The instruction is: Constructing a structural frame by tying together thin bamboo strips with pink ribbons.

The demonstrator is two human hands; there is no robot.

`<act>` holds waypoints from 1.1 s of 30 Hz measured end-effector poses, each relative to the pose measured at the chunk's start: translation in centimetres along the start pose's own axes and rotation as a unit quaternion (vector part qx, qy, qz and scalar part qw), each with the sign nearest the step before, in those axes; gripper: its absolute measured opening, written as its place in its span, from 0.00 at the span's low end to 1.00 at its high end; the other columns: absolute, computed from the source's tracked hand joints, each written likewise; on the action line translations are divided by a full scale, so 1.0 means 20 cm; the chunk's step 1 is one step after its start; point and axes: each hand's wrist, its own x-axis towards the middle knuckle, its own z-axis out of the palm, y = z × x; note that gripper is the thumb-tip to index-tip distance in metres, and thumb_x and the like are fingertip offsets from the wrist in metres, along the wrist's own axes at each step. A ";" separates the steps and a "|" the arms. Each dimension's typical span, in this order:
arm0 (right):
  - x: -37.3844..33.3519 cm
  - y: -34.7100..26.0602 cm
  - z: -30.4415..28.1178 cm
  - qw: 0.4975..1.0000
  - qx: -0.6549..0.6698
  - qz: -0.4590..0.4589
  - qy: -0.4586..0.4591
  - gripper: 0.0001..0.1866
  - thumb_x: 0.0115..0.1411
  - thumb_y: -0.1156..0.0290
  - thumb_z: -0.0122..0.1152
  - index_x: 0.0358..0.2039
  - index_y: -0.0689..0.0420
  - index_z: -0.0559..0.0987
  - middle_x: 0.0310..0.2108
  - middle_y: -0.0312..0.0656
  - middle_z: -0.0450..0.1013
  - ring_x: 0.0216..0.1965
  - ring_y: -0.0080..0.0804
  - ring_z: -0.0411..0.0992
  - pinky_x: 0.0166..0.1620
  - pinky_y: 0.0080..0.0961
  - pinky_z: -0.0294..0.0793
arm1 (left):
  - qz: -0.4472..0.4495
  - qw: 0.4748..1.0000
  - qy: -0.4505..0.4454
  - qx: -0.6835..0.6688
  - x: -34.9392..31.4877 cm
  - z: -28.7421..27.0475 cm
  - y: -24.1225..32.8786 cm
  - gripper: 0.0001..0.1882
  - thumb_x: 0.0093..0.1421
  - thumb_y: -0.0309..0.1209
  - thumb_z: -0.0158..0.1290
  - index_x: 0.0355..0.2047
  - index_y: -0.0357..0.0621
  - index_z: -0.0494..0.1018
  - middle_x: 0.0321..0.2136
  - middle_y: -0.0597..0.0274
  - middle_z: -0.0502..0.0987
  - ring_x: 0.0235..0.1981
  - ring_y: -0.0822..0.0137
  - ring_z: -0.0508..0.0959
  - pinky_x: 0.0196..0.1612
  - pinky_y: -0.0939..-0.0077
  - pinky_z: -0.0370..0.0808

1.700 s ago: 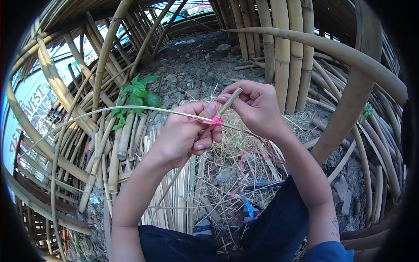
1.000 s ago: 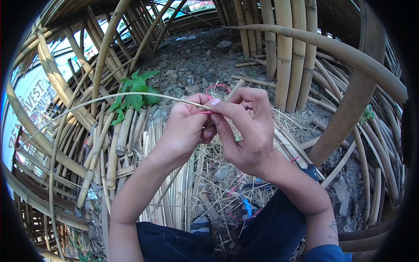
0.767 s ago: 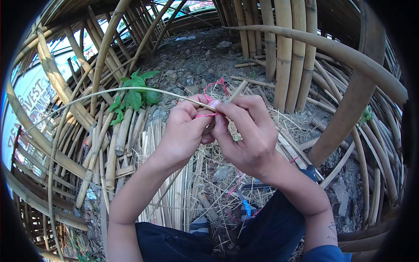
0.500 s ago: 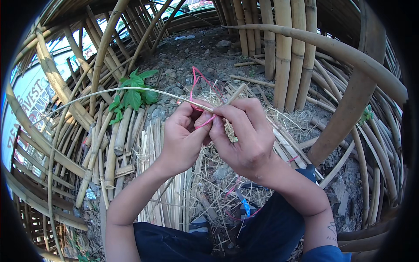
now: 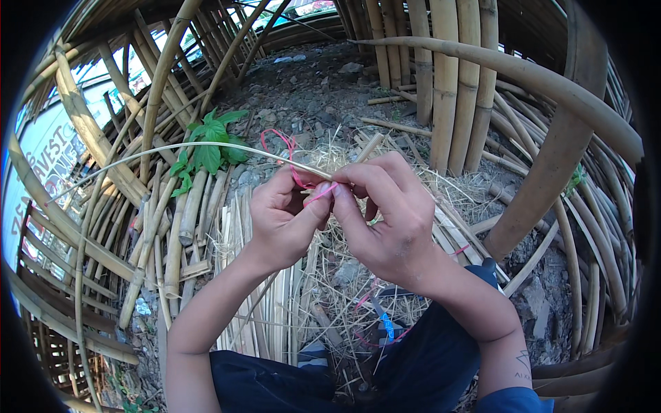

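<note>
We judged that the step in hand was tying: pink string [image 5: 321, 194] was being worked round the spot where a long bamboo strip [image 5: 234, 146] met a short stick [image 5: 370, 147]. This joint sat between the two hands, above the shavings [image 5: 346, 249] on the ground. The left hand [image 5: 281, 215] was curled, its thumb and forefinger closed on the strip's end; the right hand [image 5: 392, 212] had its thumb and forefinger pinched on the string, the other fingers loosely bent. In our judgement, the next move called for a firm left grip at the crossing while the right drew the string snug, lest the pieces slip. The strip looked thin, pale and springy, arching far to the left; the stick was stubbier and poked up past the right knuckles. One slack loop of string stood above the left hand. Fingers hid the knot itself.
</note>
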 end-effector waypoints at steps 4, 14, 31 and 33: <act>0.00 0.00 -0.01 1.000 0.016 0.005 -0.004 0.10 0.50 0.82 0.62 0.34 0.63 0.76 0.26 0.45 0.68 0.23 0.37 0.71 0.25 0.30 0.71 | 0.023 1.000 -0.011 0.005 -0.02 -0.02 -0.02 0.08 0.61 0.22 0.54 0.40 0.33 0.70 0.27 0.60 0.77 0.19 0.80 0.73 0.20 0.86 0.69; 0.00 -0.02 -0.03 1.000 0.009 0.007 -0.029 0.10 0.51 0.80 0.62 0.36 0.61 0.77 0.26 0.43 0.68 0.22 0.35 0.71 0.23 0.29 0.70 | 0.047 0.998 -0.012 -0.033 -0.02 -0.01 -0.02 0.08 0.62 0.24 0.52 0.40 0.32 0.70 0.26 0.59 0.77 0.16 0.80 0.72 0.16 0.88 0.67; 0.00 0.00 -0.02 0.999 0.035 -0.005 -0.016 0.11 0.51 0.82 0.61 0.37 0.62 0.76 0.28 0.45 0.68 0.24 0.35 0.71 0.23 0.27 0.71 | -0.035 0.986 -0.055 -0.152 -0.02 -0.03 0.01 0.08 0.64 0.27 0.51 0.41 0.35 0.70 0.27 0.55 0.76 0.15 0.81 0.68 0.15 0.86 0.63; -0.01 0.01 -0.02 0.999 0.051 0.007 -0.012 0.11 0.51 0.83 0.61 0.36 0.62 0.76 0.28 0.45 0.68 0.25 0.35 0.71 0.24 0.27 0.71 | -0.057 0.984 -0.059 -0.158 -0.02 -0.03 0.01 0.09 0.65 0.28 0.50 0.42 0.35 0.70 0.27 0.55 0.76 0.15 0.80 0.68 0.15 0.86 0.64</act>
